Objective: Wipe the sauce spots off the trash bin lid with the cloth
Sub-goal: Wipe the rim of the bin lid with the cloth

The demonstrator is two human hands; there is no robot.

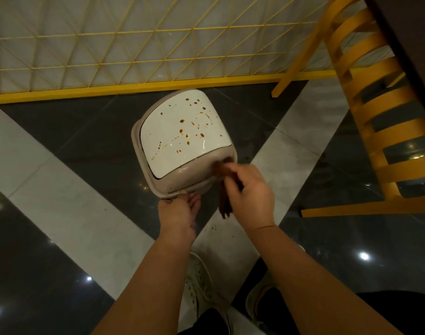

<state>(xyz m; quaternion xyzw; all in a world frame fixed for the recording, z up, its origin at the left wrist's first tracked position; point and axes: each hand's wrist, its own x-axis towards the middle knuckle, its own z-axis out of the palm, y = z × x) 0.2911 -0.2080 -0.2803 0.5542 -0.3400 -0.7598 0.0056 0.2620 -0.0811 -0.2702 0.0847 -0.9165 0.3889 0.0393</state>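
A small beige trash bin stands on the floor, its white lid dotted with several orange-brown sauce spots. My left hand grips the bin's near rim. My right hand holds a brown cloth against the lid's near right corner; the rest of the cloth hangs down below the hand. The cloth is blurred.
A yellow wire-mesh fence runs behind the bin. A yellow slatted chair stands to the right under a dark table edge. The floor has dark glossy and pale tiles. My white shoes are just below the hands.
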